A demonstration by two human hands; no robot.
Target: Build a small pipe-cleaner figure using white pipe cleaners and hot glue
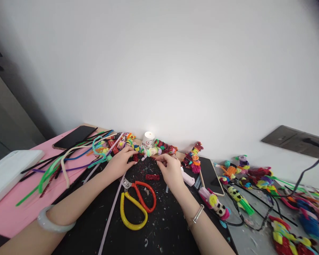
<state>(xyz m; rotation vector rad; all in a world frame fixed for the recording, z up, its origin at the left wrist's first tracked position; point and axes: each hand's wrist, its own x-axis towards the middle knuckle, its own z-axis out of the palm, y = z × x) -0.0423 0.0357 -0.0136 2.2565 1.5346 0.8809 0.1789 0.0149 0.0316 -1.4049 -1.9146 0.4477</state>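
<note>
right hand [170,170]: fingers pinch a thin dark-red glittery strand [153,158] between the hands, apparently for control. left hand [121,162]: fingers near it, grip cannot be told. red-and-yellow-handled metal scissors [138,185] lie on the black worktop [172,230], presumably for reach.

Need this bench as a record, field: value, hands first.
left hand: beside dark red tinsel piece; grip unclear
right hand: at dark red strip; grip unclear
scissors: red and yellow handles, on black surface, between forearms
beyond hands: white paper cup
left side: phone, loose pipe cleaners
right side: second phone, pipe-cleaner figures
</note>
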